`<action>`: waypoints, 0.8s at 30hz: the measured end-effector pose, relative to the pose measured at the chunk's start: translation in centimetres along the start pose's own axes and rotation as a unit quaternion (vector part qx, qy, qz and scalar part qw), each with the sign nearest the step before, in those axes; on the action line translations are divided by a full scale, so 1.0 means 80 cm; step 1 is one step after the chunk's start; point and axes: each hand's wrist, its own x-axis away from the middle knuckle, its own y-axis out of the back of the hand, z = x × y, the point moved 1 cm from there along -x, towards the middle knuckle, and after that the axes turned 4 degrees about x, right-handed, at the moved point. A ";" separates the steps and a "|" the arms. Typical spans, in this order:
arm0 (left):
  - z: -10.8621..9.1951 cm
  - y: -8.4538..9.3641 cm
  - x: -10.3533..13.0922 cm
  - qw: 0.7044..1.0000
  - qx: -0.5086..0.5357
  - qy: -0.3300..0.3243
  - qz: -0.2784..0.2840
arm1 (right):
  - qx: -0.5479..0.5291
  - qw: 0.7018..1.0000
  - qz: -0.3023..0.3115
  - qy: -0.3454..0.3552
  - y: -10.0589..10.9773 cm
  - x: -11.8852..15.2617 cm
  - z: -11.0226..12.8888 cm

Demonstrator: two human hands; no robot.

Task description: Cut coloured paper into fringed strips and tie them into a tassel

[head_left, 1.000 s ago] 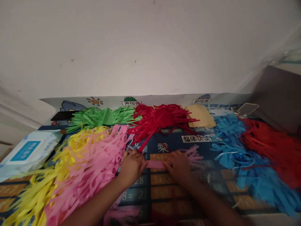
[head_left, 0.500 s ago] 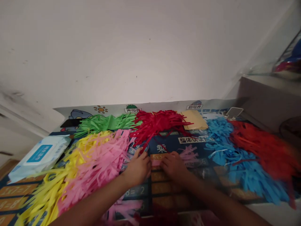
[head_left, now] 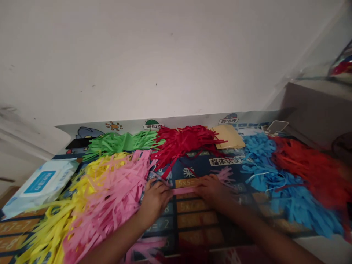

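Note:
A narrow pink paper strip (head_left: 183, 190) runs level between my hands, low over the printed mat. My left hand (head_left: 156, 198) is closed on its left end, beside a pile of pink fringed paper (head_left: 118, 198). Closed on the other end is my right hand (head_left: 211, 189); fine pink fringes (head_left: 224, 176) spread out just beyond its fingers. A thin pale loop (head_left: 162, 178), cord or ribbon, shows above my left hand. The fingertips of both hands are partly hidden, and the light is dim.
Yellow (head_left: 57, 220), green (head_left: 123, 145), red (head_left: 188, 141), blue (head_left: 288, 194) and orange-red fringed paper (head_left: 310, 165) lie around the mat (head_left: 189, 238). A wipes pack (head_left: 41, 185) stands left. A tan paper piece (head_left: 228, 136) lies at the back by the wall (head_left: 165, 62).
My hands have moved apart, the left one leftwards and the right one slightly rightwards. More of the pink paper strip now shows between them. The view has shifted a little.

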 end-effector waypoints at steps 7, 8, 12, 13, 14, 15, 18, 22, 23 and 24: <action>0.002 0.003 -0.014 0.991 0.066 0.116 0.026 | -0.117 0.981 0.078 -0.132 0.016 -0.016 -0.008; 0.001 0.002 -0.017 0.990 0.060 0.120 0.032 | -0.112 0.980 0.084 -0.142 0.016 -0.019 -0.007; 0.001 -0.002 -0.023 0.989 0.017 0.126 0.073 | -0.080 0.978 0.092 -0.172 0.014 -0.028 -0.002; 0.002 -0.003 -0.023 0.989 0.008 0.125 0.080 | -0.073 0.978 0.092 -0.173 0.014 -0.029 -0.001; 0.002 -0.003 -0.023 0.989 -0.001 0.122 0.081 | -0.066 0.979 0.091 -0.172 0.014 -0.029 -0.001; 0.002 -0.003 -0.022 0.991 -0.013 0.114 0.076 | -0.062 0.980 0.089 -0.170 0.014 -0.029 0.000; -0.004 -0.002 -0.020 0.997 -0.063 0.022 0.049 | -0.029 0.993 0.068 -0.089 0.018 -0.026 0.003; -0.018 -0.005 -0.023 0.984 -0.130 -0.101 0.069 | 0.059 0.991 0.036 0.114 0.023 -0.025 0.012; -0.021 -0.007 -0.026 0.980 -0.144 -0.107 0.080 | 0.075 0.988 0.036 0.134 0.024 -0.027 0.014; -0.023 -0.009 -0.029 0.977 -0.156 -0.110 0.090 | 0.088 0.986 0.036 0.139 0.024 -0.030 0.015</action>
